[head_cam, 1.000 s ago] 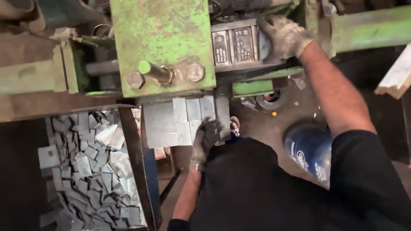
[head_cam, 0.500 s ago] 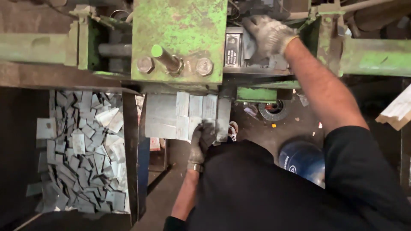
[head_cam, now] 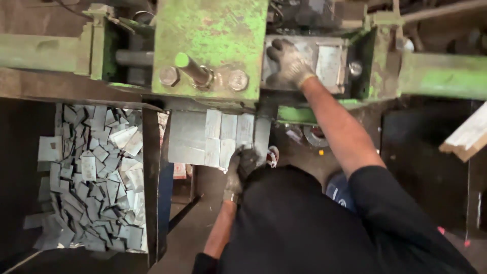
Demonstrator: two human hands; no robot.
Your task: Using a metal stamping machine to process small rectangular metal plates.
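While the gloved left hand [head_cam: 242,165] grips the near edge of flat grey plates [head_cam: 215,138] with fingers curled, they lie side by side. Right hand [head_cam: 288,63], fingers together, presses the green press's [head_cam: 210,30] grey panel [head_cam: 327,63].

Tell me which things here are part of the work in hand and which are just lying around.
In use: left hand on the grey metal plates; right hand on the grey machine block; green press.

Lying about: heap of cut metal pieces; wooden plank; blue container.
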